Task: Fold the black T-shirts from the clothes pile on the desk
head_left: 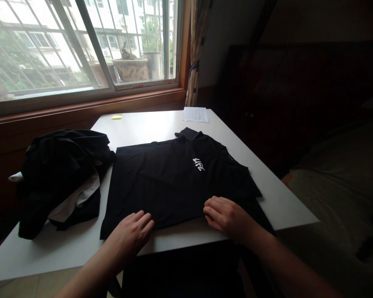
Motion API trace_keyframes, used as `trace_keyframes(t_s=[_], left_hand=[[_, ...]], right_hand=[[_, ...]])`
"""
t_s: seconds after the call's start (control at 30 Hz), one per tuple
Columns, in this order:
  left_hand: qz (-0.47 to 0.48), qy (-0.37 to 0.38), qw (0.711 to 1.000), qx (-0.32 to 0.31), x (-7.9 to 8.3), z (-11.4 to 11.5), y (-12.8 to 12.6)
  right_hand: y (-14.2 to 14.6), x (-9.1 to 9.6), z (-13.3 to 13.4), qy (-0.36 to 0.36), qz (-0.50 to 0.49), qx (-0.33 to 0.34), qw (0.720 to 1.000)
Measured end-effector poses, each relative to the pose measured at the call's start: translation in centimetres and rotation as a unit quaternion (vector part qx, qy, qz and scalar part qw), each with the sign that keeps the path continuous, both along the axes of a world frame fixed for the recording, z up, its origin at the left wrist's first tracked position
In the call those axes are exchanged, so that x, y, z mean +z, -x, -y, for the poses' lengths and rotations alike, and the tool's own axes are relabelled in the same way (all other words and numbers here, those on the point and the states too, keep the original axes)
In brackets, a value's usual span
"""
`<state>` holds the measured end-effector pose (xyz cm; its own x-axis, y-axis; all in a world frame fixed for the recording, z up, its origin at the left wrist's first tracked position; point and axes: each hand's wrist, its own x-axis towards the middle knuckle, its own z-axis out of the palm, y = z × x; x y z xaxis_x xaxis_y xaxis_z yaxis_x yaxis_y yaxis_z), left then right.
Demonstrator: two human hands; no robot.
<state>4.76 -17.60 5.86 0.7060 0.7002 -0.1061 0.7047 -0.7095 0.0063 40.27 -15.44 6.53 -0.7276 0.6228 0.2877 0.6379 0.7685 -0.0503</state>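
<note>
A black polo shirt [174,182] with a small white logo lies flat on the white table [279,198], collar toward the far right. My left hand [131,234] rests palm down at the shirt's near edge, fingers stretched out and together. My right hand [226,217] lies on the near edge too, its fingers curled down onto the fabric; whether they pinch the cloth is hidden.
A heap of dark and white clothes [60,178] sits on the table's left side. A sheet of paper [195,114] and a yellow sticky note [117,117] lie at the far edge under the window. A dark sofa [329,182] stands to the right.
</note>
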Motion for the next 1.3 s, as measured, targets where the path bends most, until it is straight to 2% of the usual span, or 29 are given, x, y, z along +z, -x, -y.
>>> trace_keyframes(t_s=[0.1,0.27,0.43,0.7,0.9,1.17,1.3], left_hand=[[-0.01,-0.019,1.0,0.005,0.1,-0.1,0.0],[-0.005,-0.093,0.996,-0.006,1.5,-0.5,0.3],[0.043,-0.136,0.99,0.001,2.6,-0.3,0.9],[0.093,-0.124,0.988,0.01,1.3,0.7,0.7],[0.108,-0.164,0.98,0.034,1.1,0.1,2.1],[0.135,-0.231,0.962,0.06,3.4,-1.0,5.2],[0.145,-0.26,0.952,0.079,3.8,-1.4,6.6]], right_hand=[[-0.1,0.5,-0.1,-0.022,-0.032,0.013,0.999],[0.2,0.9,-0.4,-0.055,-0.064,0.023,0.996],[0.5,0.9,-0.6,-0.084,-0.075,0.022,0.993],[0.1,0.0,-0.2,-0.065,-0.077,0.044,0.994],[0.0,-0.5,-0.5,-0.058,-0.086,0.023,0.994],[-0.8,0.1,-1.3,-0.054,-0.099,-0.025,0.993],[-1.6,0.0,-1.4,-0.041,-0.092,-0.063,0.993]])
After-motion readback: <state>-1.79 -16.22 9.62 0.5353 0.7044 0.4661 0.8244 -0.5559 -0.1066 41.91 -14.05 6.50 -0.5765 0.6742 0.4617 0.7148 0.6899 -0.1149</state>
